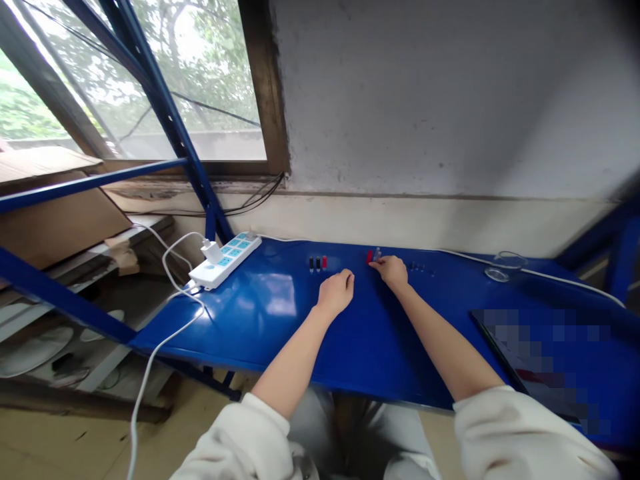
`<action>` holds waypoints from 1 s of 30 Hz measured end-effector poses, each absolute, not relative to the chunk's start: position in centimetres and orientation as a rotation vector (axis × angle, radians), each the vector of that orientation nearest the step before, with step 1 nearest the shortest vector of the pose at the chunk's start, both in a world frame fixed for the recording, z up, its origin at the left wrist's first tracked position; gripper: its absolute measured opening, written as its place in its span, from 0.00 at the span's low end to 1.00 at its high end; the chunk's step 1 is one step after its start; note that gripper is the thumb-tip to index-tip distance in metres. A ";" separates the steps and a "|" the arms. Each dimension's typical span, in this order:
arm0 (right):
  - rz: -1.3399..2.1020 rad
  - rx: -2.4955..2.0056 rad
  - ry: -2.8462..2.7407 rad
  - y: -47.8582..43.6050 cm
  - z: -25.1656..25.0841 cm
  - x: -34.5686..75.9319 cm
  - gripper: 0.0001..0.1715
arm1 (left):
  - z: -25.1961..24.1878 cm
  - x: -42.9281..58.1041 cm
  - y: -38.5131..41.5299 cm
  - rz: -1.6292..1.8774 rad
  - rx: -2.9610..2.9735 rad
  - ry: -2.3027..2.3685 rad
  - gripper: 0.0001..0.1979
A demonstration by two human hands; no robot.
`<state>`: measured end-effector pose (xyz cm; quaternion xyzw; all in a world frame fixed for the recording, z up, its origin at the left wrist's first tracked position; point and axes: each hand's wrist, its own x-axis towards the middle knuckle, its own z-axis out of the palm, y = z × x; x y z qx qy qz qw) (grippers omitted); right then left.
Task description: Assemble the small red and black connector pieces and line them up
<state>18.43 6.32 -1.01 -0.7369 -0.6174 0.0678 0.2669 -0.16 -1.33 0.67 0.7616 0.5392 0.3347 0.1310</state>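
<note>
My left hand [336, 291] rests on the blue table [280, 320] with its fingers curled under, nothing visible in it. A little left of it, near the back, three small upright pieces [317, 264] stand in a row, two dark and one red. My right hand [391, 271] reaches toward the table's back edge, fingers pinched at a small red piece [369, 257] and a small clear piece [377, 253] beside it. A faint row of tiny dark pieces [420, 268] lies just right of that hand.
A white power strip with teal sockets [226, 259] lies at the back left with a white plug and cable [165, 333] hanging off the table. A thin white wire and a coil [497, 273] run along the back right. A dark flat board [500, 347] lies at the right. Blue shelf struts [170, 113] rise at left.
</note>
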 end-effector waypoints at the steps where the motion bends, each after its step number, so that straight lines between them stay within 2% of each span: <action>1: 0.175 -1.986 -1.671 6.3 -1.0 18.4 0.14 | 0.7 -0.3 -1.2 0.990 2.164 1.613 0.15; 6: 0.156 -2.004 -1.688 6.5 -1.1 18.4 0.14 | 0.6 -1.7 -0.1 1.021 1.969 1.858 0.27; 11: 0.151 -2.040 -1.780 6.8 -0.5 18.9 0.11 | -0.1 -2.5 0.8 1.049 1.891 1.905 0.30; 15: 0.148 -2.094 -1.856 4.9 0.9 18.9 0.13 | 0.0 -2.6 0.9 0.988 1.945 1.945 0.26; 20: 0.313 -1.861 -1.885 0.0 2.1 16.6 0.14 | 0.3 -2.5 1.1 1.154 1.928 1.849 0.13; 24: 0.420 -1.643 -1.765 -2.3 1.8 14.4 0.17 | 0.2 -1.6 1.1 1.337 1.671 1.393 0.07; 30: 0.562 -1.476 -1.575 -2.4 1.4 14.0 0.28 | 0.8 0.3 -0.3 1.250 1.452 0.837 0.09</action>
